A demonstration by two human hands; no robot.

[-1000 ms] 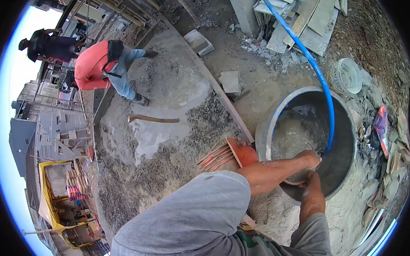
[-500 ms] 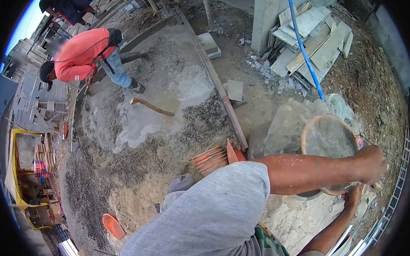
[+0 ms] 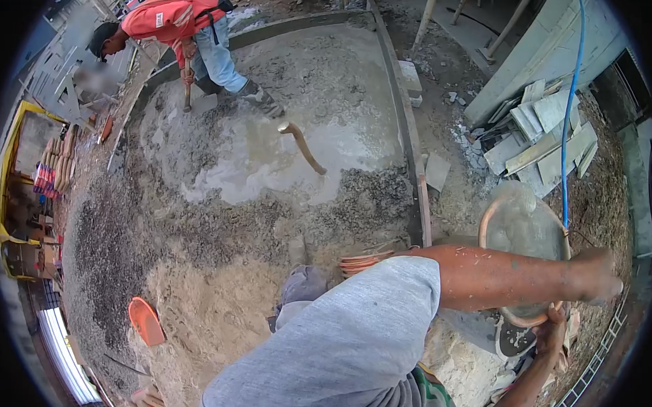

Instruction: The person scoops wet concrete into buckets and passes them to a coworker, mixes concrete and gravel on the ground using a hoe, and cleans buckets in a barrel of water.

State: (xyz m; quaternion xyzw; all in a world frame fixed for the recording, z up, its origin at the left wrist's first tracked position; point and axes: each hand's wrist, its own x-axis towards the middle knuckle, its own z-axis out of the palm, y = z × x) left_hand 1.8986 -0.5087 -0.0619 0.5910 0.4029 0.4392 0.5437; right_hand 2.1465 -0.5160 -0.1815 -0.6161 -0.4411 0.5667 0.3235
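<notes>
A bucket with a tan rim hangs over the drum at the right, its mouth facing me and greyish water inside. My left hand, blurred by motion, is closed at the end of its thin wire handle, beyond my outstretched forearm. Lower down, my right hand grips the near edge of the bucket. My left forearm covers part of the bucket. Below it, a little of the dark drum shows. The blue hose runs down behind the bucket.
A person in a red top bends over wet grey mix with a tool. A curved wooden handle sticks up from it. A plank edge, broken boards, a pale sand heap and an orange scoop lie around.
The bucket has come up out of the drum, between my hands. The view has swung, moving the mix and boards within it. The person in red still bends over the mix.
</notes>
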